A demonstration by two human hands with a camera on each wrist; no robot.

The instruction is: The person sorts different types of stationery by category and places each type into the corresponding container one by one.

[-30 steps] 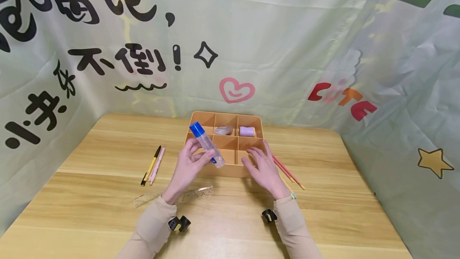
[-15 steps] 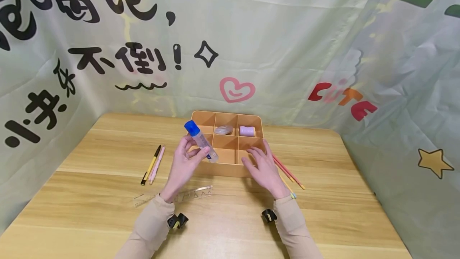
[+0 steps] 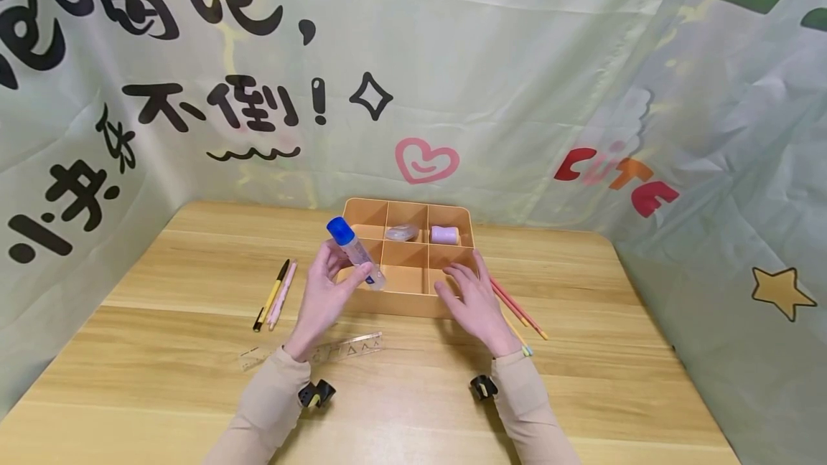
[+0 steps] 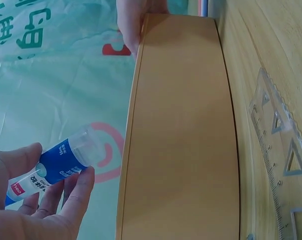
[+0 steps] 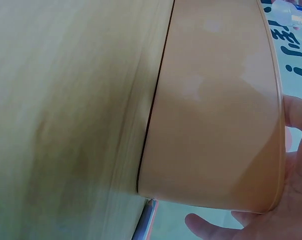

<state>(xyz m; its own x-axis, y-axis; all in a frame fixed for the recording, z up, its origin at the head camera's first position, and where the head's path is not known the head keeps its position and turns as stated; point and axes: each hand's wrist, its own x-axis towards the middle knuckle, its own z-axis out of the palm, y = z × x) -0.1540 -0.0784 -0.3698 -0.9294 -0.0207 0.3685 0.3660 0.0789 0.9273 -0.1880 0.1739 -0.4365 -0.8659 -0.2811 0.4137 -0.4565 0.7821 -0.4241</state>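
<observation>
In the head view my left hand [image 3: 323,303] pinches a clear liquid glue bottle [image 3: 355,252] with a blue cap, between thumb and fingers. The bottle tilts, cap up and to the left, above the front left of an orange divided box [image 3: 400,303]. Its blue label [image 4: 62,162] shows in the left wrist view. My right hand [image 3: 474,303] rests on the box's front right corner, fingers spread loosely over the rim. A clear tape roll [image 3: 402,233] lies in the back middle compartment, and a purple cylindrical item [image 3: 444,235] in the back right one.
A clear ruler [image 3: 352,346] lies in front of the box, partly behind my left wrist. Left of the box are a yellow-and-black pen [image 3: 271,296] and a pink pen [image 3: 282,296]. Red pencils [image 3: 519,307] lie to the right. A printed cloth [image 3: 517,92] hangs behind the table.
My left hand has shifted slightly left with the glue bottle, away from the middle of the box. My right hand has stayed at the corner.
</observation>
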